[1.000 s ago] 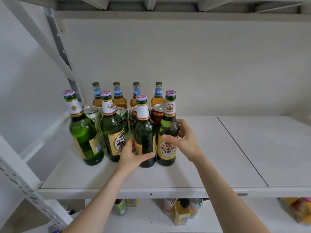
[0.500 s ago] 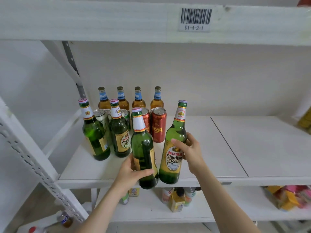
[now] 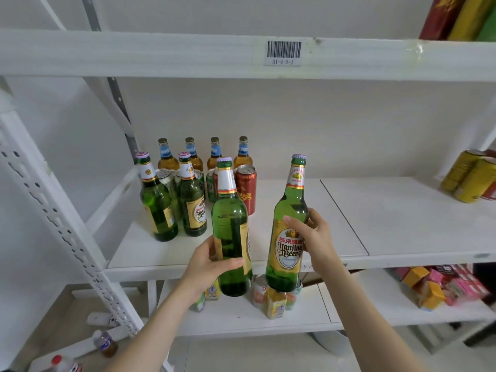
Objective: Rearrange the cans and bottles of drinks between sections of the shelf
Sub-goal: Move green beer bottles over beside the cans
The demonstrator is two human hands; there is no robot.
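At the left end of the shelf, two standing bottles are sitting near the front edge, with cans and four amber bottles lining up behind them toward the back. Your left hand is gripping a green bottle, fingers curled round its lower body, off the shelf before the front edge. Just beside it, your right hand is gripping a Yanjing-labelled bottle, fingers wrapped round its middle, likewise clear of the board. Yellow cans are sitting at the right end.
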